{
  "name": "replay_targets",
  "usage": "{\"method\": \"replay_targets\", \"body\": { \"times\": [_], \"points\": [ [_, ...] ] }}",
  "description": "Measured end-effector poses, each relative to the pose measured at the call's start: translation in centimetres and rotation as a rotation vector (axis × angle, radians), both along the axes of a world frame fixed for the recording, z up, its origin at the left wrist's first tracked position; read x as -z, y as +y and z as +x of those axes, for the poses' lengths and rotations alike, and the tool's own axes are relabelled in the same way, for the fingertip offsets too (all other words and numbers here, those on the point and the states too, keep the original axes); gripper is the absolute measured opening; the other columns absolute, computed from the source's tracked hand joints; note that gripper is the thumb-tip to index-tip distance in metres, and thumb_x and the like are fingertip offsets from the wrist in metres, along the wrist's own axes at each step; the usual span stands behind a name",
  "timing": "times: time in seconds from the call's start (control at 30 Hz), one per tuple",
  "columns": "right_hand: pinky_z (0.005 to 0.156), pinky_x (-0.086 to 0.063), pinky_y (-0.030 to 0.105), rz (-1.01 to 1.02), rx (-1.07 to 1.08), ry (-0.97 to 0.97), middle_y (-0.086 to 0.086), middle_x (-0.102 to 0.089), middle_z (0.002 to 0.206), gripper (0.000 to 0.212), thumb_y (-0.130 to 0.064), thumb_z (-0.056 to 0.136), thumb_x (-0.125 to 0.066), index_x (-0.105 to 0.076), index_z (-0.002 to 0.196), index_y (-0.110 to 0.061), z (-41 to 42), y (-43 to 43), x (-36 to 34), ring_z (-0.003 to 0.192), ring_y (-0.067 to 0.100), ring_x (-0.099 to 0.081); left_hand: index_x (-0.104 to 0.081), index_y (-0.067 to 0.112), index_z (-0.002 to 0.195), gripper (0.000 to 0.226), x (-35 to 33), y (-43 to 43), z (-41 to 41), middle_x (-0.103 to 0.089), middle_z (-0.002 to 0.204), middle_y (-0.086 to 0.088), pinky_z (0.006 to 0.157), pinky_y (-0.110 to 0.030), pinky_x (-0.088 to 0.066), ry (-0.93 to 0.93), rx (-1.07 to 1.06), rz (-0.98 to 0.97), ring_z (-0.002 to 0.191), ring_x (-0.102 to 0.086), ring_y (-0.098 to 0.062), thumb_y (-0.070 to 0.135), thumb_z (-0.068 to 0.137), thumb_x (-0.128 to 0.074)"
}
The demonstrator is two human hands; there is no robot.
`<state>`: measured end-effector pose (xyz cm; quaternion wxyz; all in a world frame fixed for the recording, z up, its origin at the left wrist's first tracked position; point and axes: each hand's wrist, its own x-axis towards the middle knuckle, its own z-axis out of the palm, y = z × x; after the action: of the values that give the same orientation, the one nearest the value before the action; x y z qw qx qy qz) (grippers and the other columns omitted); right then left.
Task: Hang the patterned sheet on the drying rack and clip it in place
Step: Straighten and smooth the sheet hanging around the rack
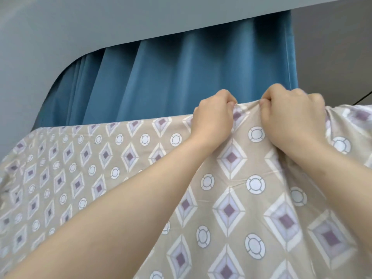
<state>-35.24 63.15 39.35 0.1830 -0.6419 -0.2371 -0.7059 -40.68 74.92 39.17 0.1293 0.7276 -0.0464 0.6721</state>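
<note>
Patterned sheet (231,198) up high and filling the lower half of the view: beige cloth with purple-centred diamonds and white rings, spread from the far left across to the right edge. Its top edge ran straight on the left, then rose to a small peak right of centre, and that was where both hands were. The left hand (213,115) was curled into a fist on that edge, fingers folded over and clamped on the cloth, its bare forearm reaching up from the lower left across the fabric. The right hand (291,117) sat just beside it with a narrow gap between them, knuckles up, fingers likewise curled and pinching the same edge. Between the two fists the fabric was gathered into soft creases. What carried the sheet's edge was hidden under the cloth. Behind it hung a blue curtain (181,77) in long pleats, under a grey soffit (141,19) that curved down on the left. A pale wall (332,47) stood right of the curtain, with a thin dark cable (362,98) slanting just above the sheet's right end.
</note>
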Motion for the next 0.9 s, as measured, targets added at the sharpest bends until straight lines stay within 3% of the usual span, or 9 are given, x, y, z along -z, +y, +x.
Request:
{"method": "replay_targets", "body": {
  "times": [0.27,0.4,0.63,0.77,0.9],
  "points": [
    [0.082,-0.028,0.037,-0.116,-0.039,0.085,0.007,-0.065,0.083,0.026,-0.026,0.095,-0.035,-0.058,0.088,-0.015,0.5,0.9,0.4,0.082,0.029,-0.046,-0.059,0.023,0.106,0.028,1.1,1.9,0.6,-0.067,0.102,0.005,0.092,-0.033,-0.034,0.152,-0.161,0.026,0.099,-0.056,-0.021,0.023,0.097,-0.033],
    [0.084,-0.027,0.038,-0.093,-0.024,0.044,0.009,-0.065,0.081,0.033,-0.029,0.098,-0.029,-0.046,0.074,-0.015,0.7,0.2,0.5,0.075,0.026,-0.039,-0.055,0.021,0.107,0.032,1.1,1.8,0.9,-0.065,0.104,0.005,0.089,-0.035,-0.027,0.151,-0.240,0.080,0.102,-0.054,-0.021,0.029,0.100,-0.025],
    [0.087,-0.027,0.039,-0.031,0.035,0.090,0.008,-0.062,0.078,0.036,-0.030,0.097,-0.028,-0.037,0.065,-0.017,1.9,-3.8,0.8,0.077,0.028,-0.041,-0.042,0.017,0.076,0.033,0.3,0.3,2.4,-0.052,0.073,0.004,0.085,-0.035,-0.026,0.114,-0.255,-0.061,0.081,-0.047,-0.024,0.032,0.099,-0.024],
    [0.087,-0.029,0.039,-0.067,0.067,0.145,0.006,-0.062,0.084,0.033,-0.029,0.098,-0.026,-0.043,0.073,-0.016,2.3,-5.6,0.7,0.082,0.028,-0.047,-0.057,0.026,0.098,0.032,0.7,-2.8,3.4,-0.065,0.089,0.008,0.091,-0.036,-0.025,0.138,-0.138,0.127,0.098,-0.055,-0.018,0.035,0.099,-0.026],
    [0.089,-0.029,0.040,-0.064,0.131,0.151,0.007,-0.065,0.089,0.035,-0.031,0.099,-0.024,-0.044,0.076,-0.016,2.8,-7.2,1.0,0.091,0.031,-0.052,-0.052,0.021,0.089,0.036,1.1,-2.4,4.1,-0.058,0.086,0.006,0.088,-0.036,-0.025,0.089,-0.241,0.120,0.096,-0.051,-0.022,0.035,0.100,-0.021]
  ]
}}
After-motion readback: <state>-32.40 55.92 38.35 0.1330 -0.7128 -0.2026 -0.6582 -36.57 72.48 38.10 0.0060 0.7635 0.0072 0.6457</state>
